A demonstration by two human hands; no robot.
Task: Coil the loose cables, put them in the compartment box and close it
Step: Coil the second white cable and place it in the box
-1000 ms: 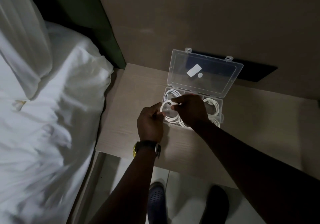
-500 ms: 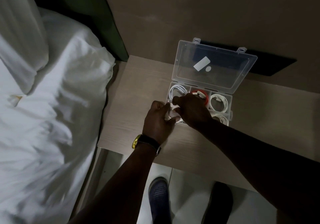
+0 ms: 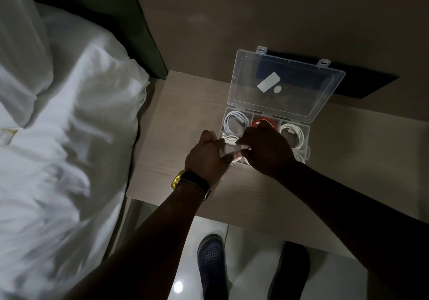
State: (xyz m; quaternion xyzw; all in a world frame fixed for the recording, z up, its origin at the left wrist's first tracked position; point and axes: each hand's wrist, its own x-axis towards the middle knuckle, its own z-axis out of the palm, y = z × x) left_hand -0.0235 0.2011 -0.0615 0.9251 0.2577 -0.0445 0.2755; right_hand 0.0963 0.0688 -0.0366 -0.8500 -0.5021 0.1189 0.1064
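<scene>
2 hands: left hand [image 3: 206, 158] & right hand [image 3: 267, 148] both pinch white coil [image 3: 229, 147] over front-left compartment of open box [image 3: 299, 116]. 3 back coils: 2 white, 1 red [image 3: 263, 122].

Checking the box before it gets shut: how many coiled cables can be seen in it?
5 visible: white coil back left, red coil back middle, white coil back right, one front left at the hands, an edge front right. The right hand may hide more.
</scene>
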